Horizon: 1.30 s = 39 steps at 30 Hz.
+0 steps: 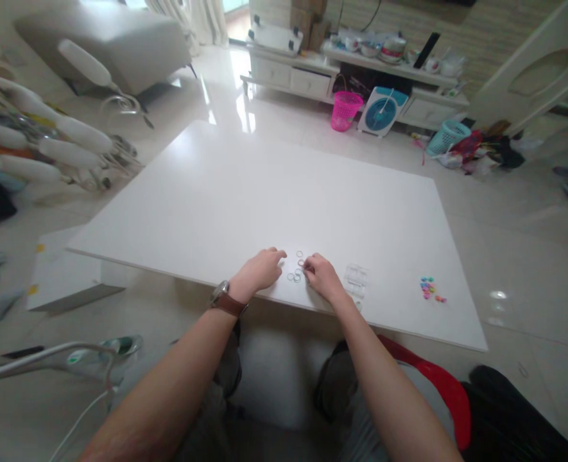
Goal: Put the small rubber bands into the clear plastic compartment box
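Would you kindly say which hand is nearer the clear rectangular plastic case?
Right. The right hand is left of the case; the left hand is farther left, beyond thin round rings.

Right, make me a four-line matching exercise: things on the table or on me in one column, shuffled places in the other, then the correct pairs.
Things
1. Wristwatch
2. Thin rings
3. Small multicoloured pieces
4. Clear plastic case

Places
A. In a loose cluster near the right-hand edge of the white table
B. On the tabletop between the left hand and the right hand
C. On the tabletop, close by the right hand's outer side
D. Strapped around the left wrist

Pairs
1-D
2-B
3-A
4-C
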{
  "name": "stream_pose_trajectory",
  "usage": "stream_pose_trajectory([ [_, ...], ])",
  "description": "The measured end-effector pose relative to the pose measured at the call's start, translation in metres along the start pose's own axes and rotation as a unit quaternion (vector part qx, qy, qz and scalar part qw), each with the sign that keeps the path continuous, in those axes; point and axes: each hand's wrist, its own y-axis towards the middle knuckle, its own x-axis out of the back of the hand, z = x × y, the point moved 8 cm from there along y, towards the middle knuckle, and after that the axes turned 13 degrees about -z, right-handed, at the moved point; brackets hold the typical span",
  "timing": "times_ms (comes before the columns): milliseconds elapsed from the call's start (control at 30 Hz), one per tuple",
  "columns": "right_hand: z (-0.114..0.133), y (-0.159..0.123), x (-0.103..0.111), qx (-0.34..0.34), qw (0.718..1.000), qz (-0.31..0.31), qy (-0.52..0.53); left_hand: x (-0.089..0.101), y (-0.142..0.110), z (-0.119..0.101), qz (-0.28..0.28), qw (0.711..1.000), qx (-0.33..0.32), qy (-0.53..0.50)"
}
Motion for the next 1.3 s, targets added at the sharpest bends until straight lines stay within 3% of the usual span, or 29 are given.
stream_pose_trajectory([
  [200,0.004,0.005,0.021,-0.03,0.995,-0.079,0.061,-0.006,0.007,-0.01,0.012,1.0,-0.003,0.007],
  [333,0.002,0.005,0.032,-0.061,0.987,-0.095,0.116,-0.013,0.011,-0.013,0.021,1.0,-0.009,0.006],
  [433,-0.006,0.003,0.039,-0.079,0.988,-0.099,0.09,-0.021,0.011,-0.018,0.016,0.999,-0.029,0.003],
  [700,-0.02,-0.02,0.029,-0.044,0.997,0.033,-0.045,-0.047,0.011,-0.04,0.004,0.993,-0.116,0.006],
  [967,-0.017,-0.025,0.009,-0.047,0.997,0.061,-0.022,-0.054,0.019,-0.037,-0.026,0.997,-0.063,-0.028],
  [1133,-0.006,-0.017,0.012,-0.036,0.999,0.025,-0.013,-0.052,0.022,-0.036,-0.05,0.997,-0.045,-0.041],
  [1300,-0.002,-0.012,0.028,-0.055,0.997,-0.041,0.021,-0.038,0.027,-0.037,-0.074,0.995,-0.016,-0.057],
])
